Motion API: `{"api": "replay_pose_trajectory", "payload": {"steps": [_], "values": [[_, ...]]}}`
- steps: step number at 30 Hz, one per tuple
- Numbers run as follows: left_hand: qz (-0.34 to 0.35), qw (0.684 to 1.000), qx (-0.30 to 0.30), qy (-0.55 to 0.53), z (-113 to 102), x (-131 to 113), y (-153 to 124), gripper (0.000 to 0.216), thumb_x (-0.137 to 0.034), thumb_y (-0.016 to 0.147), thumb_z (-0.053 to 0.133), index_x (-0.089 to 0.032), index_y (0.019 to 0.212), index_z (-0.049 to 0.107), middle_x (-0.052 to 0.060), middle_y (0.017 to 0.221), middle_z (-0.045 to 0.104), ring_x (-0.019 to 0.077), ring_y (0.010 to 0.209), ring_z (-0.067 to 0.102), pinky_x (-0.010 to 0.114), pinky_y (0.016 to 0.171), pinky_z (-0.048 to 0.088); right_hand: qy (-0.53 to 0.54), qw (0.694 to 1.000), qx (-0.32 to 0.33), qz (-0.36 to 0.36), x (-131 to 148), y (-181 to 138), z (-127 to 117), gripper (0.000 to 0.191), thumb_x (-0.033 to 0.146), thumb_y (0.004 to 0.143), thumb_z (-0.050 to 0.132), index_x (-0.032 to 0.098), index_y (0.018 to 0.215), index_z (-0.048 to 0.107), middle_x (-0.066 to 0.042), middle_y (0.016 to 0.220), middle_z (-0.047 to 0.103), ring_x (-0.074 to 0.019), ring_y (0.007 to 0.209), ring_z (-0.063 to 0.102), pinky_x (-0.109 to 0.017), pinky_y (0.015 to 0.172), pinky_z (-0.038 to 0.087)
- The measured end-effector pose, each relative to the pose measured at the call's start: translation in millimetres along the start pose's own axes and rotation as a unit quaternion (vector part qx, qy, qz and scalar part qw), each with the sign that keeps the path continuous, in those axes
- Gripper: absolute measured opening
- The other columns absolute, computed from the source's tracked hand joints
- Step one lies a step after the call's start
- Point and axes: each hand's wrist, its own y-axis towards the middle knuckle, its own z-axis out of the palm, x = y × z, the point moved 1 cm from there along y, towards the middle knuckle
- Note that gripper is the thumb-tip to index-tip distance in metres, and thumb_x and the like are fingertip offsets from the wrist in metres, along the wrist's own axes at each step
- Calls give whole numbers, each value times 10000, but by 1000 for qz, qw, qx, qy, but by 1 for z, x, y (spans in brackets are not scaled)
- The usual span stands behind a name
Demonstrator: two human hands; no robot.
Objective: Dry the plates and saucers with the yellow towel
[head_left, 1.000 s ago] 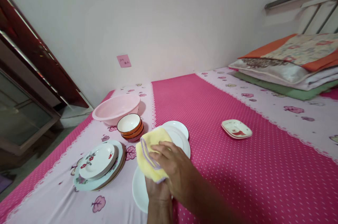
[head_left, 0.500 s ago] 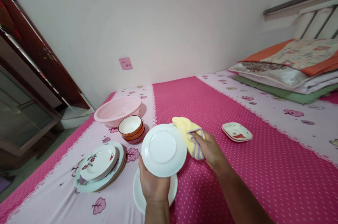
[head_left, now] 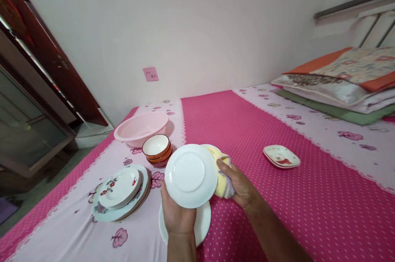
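My left hand (head_left: 175, 212) grips a white plate (head_left: 190, 175) by its lower rim and holds it tilted up, underside toward me. My right hand (head_left: 239, 186) is closed on a yellow cloth (head_left: 221, 173) pressed against the plate's right edge and far side. Directly below lies another white plate (head_left: 202, 223) flat on the pink bedspread (head_left: 308, 204).
To the left sit a stack of floral plates (head_left: 121, 190), stacked orange bowls (head_left: 156, 149) and a pink basin (head_left: 141, 127). A small square dish (head_left: 281, 157) lies to the right. Folded bedding (head_left: 342, 81) is piled at the far right, a cabinet (head_left: 27, 101) stands left.
The cloth came off the plate's face; the left hand tipped the plate up with its underside toward me, and the right hand brought the cloth back against its right edge.
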Motion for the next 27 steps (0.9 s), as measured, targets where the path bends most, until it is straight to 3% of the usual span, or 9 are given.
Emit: {"api": "replay_pose_trajectory", "payload": {"steps": [4,7,11,15,17,20,23,25,27], "values": [[13,989,-125,81,6,1,-1,489,-502,1056,419,-278,1449,606,47,1377,722,219,1316,631,363,1140,474,25,1000,11,8,-7,-1,8,634,443,678,915,169,1202,685,-127,1063,811,-329,1019,766,-468,945,585],[36,965,-216,147,8,2,-3,480,-452,1058,449,-188,1422,618,90,1298,759,229,1257,667,374,1087,524,42,999,1,4,-6,-3,12,633,408,644,919,173,1186,691,-128,1083,806,-337,1016,762,-465,920,592],[86,955,-179,221,11,9,-8,369,-303,1049,513,-205,1381,641,65,1413,693,186,1351,591,316,1148,446,-32,997,-49,-47,3,-8,16,533,457,685,872,181,1108,702,-102,982,805,-318,895,765,-419,798,609],[17,958,-95,271,19,19,-16,394,-391,964,674,-327,1353,662,17,1573,557,237,1478,459,395,1188,413,-153,978,-79,-122,10,-18,22,388,369,764,816,189,1082,684,-62,911,765,-266,815,717,-370,753,577],[-40,970,-34,239,24,21,-20,426,-501,950,665,-292,1321,694,68,1532,596,276,1458,487,434,1161,451,-280,939,-74,-186,9,-23,28,285,241,801,727,203,1077,668,-42,908,729,-238,804,670,-347,739,545],[-84,988,16,125,31,17,-21,471,-535,1007,549,-212,1311,709,129,1355,718,274,1321,622,426,1132,486,-496,816,-6,-297,3,-29,40,321,75,737,602,204,1028,645,-49,945,672,-244,864,603,-354,754,491],[-87,996,13,6,31,7,-19,480,-440,1086,375,-180,1320,705,105,1130,804,205,1105,736,366,1105,507,-604,711,103,-346,-6,-38,55,321,35,770,563,185,1044,635,-74,985,656,-268,940,564,-391,813,472],[-98,994,39,-42,26,-1,-18,482,-420,1093,357,-177,1301,717,91,1043,819,182,1005,762,331,1049,543,-632,683,139,-339,-9,-46,65,343,22,820,536,170,1115,629,-88,1046,663,-273,996,557,-413,882,476],[-113,988,88,-64,19,-9,-16,476,-415,1091,360,-186,1281,732,90,1023,824,172,974,769,292,989,568,-642,678,157,-322,-7,-53,72,428,3,826,534,165,1214,610,-93,1164,660,-272,1109,546,-422,997,458]]}}
